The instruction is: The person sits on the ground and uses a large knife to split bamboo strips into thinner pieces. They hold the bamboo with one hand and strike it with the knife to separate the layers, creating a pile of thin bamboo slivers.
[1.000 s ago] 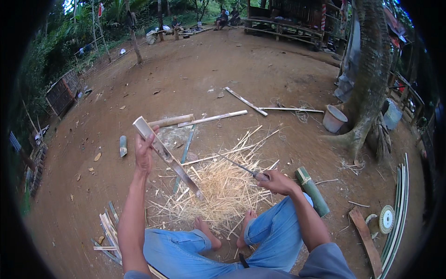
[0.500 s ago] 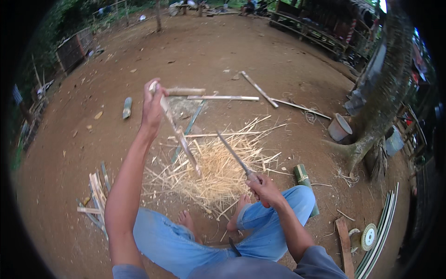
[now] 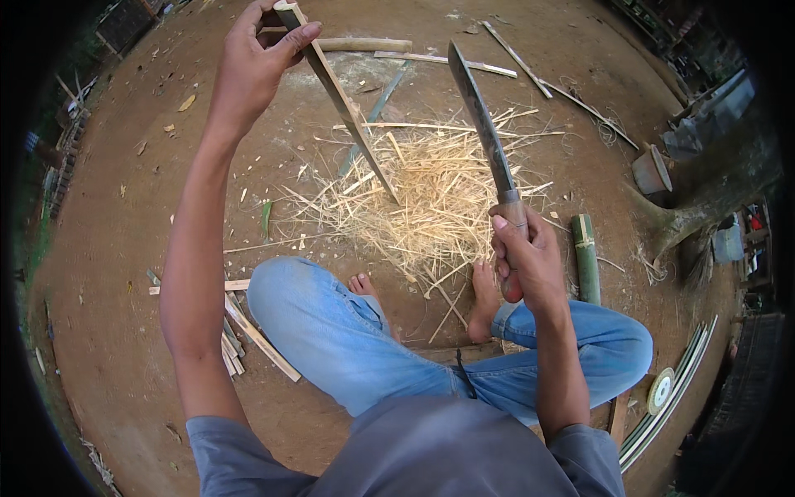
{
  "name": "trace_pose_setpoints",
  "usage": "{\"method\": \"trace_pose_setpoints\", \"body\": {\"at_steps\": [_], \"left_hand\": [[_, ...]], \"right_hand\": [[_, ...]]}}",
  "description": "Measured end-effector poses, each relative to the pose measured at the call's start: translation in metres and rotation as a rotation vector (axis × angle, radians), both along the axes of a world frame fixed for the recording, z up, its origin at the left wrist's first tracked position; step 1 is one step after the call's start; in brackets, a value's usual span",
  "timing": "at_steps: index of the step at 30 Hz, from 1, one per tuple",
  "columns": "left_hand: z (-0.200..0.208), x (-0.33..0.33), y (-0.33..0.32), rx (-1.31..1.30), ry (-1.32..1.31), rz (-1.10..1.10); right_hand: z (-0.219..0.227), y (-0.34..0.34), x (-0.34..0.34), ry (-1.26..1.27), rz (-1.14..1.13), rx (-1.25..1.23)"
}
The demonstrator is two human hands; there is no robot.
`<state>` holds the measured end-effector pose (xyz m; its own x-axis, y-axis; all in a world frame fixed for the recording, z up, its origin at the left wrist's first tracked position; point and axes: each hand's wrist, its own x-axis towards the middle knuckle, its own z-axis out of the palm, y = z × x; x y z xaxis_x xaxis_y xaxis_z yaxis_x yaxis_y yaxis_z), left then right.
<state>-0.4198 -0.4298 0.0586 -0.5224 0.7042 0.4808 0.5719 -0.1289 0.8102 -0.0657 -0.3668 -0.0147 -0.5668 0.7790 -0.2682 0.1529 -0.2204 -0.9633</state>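
Observation:
My left hand (image 3: 248,79) is raised at the upper left, thumb and fingers closed round the top end of a split bamboo strip (image 3: 341,98). The strip slants down to the right, its lower end at the pile of pale bamboo shavings (image 3: 447,199); whether it touches them I cannot tell. In my right hand (image 3: 532,258), fingers wrapped round its wooden handle, is a long machete (image 3: 484,120). Its dark blade points up and away, tilted slightly left, apart from the strip. The shavings lie on the ground before my bare feet.
A green bamboo piece (image 3: 586,261) lies beside my right knee. Cut strips (image 3: 261,338) are by my left knee. Beyond the shavings lie a bamboo pole (image 3: 364,45) and several slats. A bucket (image 3: 652,170) stands near a tree trunk (image 3: 729,186) at right; long strips (image 3: 675,398) lie lower right.
The view has tipped downward. The machete has swung from slanting left to nearly upright. My left hand still holds the bamboo strip, which now shows a darker face.

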Motion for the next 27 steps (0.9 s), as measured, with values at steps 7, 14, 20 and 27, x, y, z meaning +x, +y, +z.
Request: {"method": "trace_pose_setpoints", "body": {"at_steps": [7,14,20,27], "left_hand": [[-0.023,-0.042,0.081,0.057,0.005,-0.002],[0.034,-0.04,0.229,0.02,-0.044,0.01],[0.161,0.005,0.438,-0.016,-0.132,0.113],[0.174,-0.013,0.698,-0.055,-0.034,0.293]], "right_hand": [[-0.049,0.084,-0.096,0.076,0.021,-0.052],[-0.035,0.232,-0.124,0.048,0.031,0.011],[0.089,0.43,-0.084,0.051,0.097,-0.098],[0.047,0.702,-0.127,0.144,0.131,-0.279]]}}
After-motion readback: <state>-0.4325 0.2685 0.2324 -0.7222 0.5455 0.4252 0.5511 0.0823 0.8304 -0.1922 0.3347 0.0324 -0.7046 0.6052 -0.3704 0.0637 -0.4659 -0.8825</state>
